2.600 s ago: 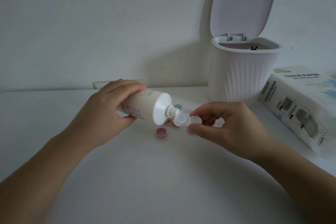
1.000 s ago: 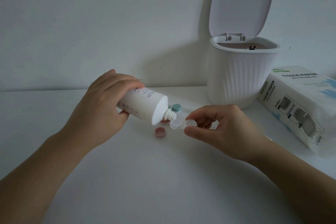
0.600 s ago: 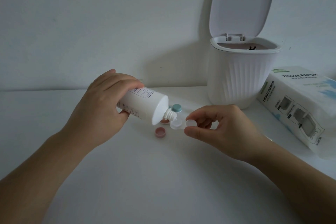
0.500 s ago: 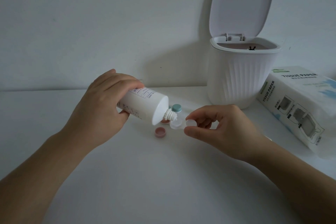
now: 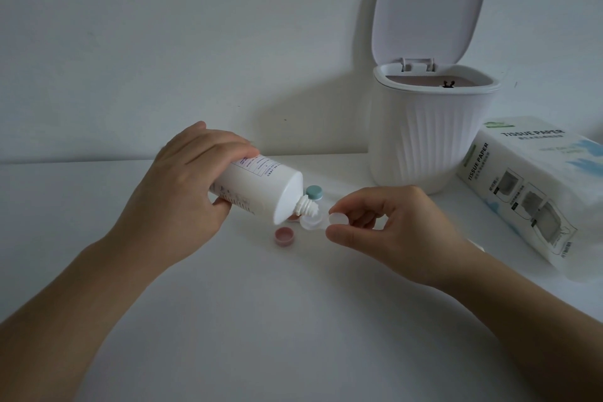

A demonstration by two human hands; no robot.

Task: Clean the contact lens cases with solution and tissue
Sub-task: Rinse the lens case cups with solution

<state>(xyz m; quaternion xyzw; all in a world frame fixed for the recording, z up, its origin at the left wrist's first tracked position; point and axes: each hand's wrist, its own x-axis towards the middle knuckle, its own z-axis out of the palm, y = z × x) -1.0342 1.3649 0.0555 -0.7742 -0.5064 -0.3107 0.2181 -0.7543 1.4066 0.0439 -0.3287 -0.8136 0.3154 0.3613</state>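
Bottle unmoved — nozzle over case.

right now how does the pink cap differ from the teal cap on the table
The pink cap lies in front of the bottle, nearer the camera, with its hollow side up. The teal cap sits behind the bottle's nozzle, its closed top up. The pink cap lies fully in view, while the teal cap is partly hidden by the nozzle. Both are small round caps, and neither hand touches them.
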